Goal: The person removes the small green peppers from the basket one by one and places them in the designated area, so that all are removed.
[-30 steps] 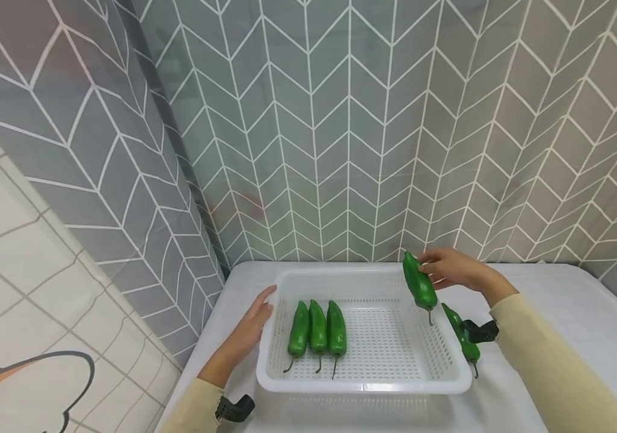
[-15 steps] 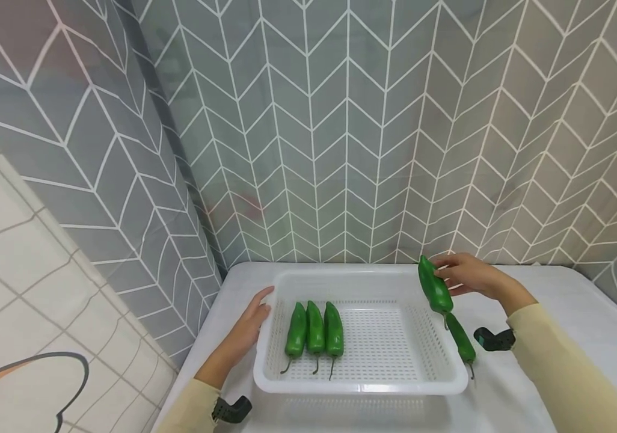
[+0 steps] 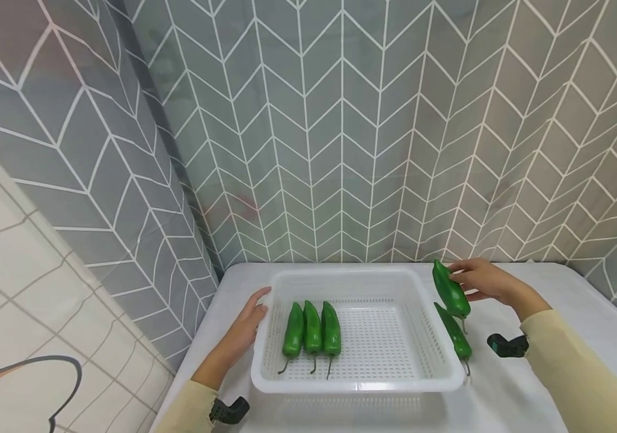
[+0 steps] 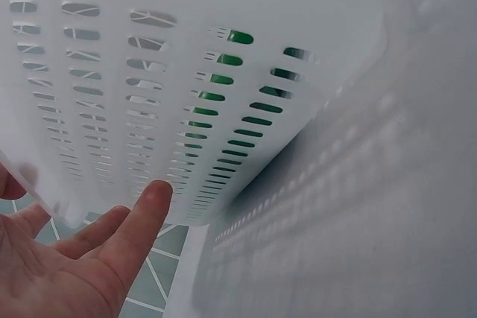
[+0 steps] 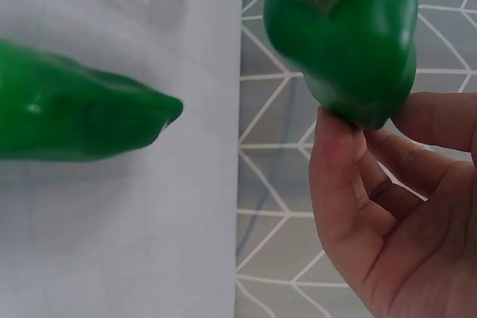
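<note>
A white perforated plastic basket (image 3: 357, 386) stands on the table with three long green peppers (image 3: 313, 328) side by side in its left half. My left hand (image 3: 246, 325) rests against the basket's left side; in the left wrist view its extended fingers (image 4: 141, 229) touch the slotted outer wall. Beyond the right rim, my right hand (image 3: 484, 281) pinches another green pepper (image 3: 451, 290) between thumb and fingertips, stem end down. Under it, a further green pepper (image 3: 456, 334) lies on the table beside the basket. In the right wrist view the held pepper (image 5: 346, 27) hangs clear of the lying one (image 5: 82, 106).
A white cloth covers the table (image 3: 546, 300). Grey chevron-patterned curtain (image 3: 341, 150) hangs directly behind the table and along its left. Pale tile-patterned material (image 3: 32, 288) lies at the lower left. Each wrist wears a small black camera.
My right hand has carried its pepper to the right, from over the basket's right rim to outside it, above the lying pepper. My left hand stays at the basket's left side.
</note>
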Demonstrator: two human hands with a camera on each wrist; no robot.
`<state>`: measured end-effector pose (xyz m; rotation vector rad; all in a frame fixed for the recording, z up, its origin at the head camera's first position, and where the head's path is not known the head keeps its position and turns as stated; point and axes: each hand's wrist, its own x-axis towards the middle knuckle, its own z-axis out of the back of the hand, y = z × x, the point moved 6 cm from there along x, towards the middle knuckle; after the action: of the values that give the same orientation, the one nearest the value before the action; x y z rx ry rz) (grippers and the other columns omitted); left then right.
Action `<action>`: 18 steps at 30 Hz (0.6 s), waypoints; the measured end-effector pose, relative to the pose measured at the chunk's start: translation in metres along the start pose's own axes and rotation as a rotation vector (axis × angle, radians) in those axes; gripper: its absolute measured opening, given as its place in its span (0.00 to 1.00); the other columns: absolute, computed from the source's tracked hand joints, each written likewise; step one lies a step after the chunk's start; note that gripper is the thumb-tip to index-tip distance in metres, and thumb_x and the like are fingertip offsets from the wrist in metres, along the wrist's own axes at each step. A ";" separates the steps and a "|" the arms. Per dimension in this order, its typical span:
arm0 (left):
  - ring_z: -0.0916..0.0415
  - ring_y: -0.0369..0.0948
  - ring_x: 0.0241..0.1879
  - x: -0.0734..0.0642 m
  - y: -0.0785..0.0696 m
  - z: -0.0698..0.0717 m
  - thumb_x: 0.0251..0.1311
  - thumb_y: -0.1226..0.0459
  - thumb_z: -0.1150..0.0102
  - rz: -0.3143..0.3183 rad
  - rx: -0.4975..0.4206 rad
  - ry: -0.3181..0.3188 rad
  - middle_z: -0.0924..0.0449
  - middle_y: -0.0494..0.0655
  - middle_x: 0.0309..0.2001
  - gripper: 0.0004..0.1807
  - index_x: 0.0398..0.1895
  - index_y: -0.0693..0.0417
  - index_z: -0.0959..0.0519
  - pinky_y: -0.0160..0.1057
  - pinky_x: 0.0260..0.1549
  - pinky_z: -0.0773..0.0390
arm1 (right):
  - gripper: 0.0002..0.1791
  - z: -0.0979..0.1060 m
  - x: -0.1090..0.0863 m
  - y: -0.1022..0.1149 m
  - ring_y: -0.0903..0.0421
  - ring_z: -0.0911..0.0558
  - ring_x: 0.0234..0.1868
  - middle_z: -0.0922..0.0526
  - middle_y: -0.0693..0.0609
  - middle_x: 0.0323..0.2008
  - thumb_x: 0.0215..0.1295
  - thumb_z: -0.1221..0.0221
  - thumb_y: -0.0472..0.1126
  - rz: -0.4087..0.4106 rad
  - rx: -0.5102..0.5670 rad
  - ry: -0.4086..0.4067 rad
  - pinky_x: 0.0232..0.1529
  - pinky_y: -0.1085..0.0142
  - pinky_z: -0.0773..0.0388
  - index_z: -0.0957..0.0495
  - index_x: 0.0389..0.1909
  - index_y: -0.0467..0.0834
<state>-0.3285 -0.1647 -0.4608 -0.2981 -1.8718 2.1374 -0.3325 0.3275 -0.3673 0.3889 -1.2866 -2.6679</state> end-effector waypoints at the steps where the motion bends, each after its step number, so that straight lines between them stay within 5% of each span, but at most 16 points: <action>1: 0.28 0.59 0.65 0.000 0.000 0.000 0.83 0.56 0.66 0.002 0.001 -0.001 0.36 0.63 0.72 0.27 0.80 0.41 0.50 0.49 0.52 0.18 | 0.28 0.000 0.000 -0.001 0.42 0.16 0.50 0.17 0.38 0.48 0.80 0.51 0.39 -0.004 0.001 -0.003 0.49 0.49 0.16 0.40 0.67 0.19; 18: 0.28 0.58 0.65 0.000 0.003 0.002 0.83 0.54 0.65 -0.011 0.002 0.001 0.37 0.61 0.73 0.27 0.81 0.41 0.51 0.49 0.51 0.18 | 0.26 0.003 -0.005 -0.048 0.42 0.18 0.49 0.21 0.30 0.50 0.79 0.54 0.37 -0.148 -0.081 -0.031 0.46 0.50 0.16 0.39 0.65 0.19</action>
<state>-0.3292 -0.1673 -0.4631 -0.2879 -1.8670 2.1315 -0.3299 0.3607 -0.4026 0.4500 -1.1978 -2.8479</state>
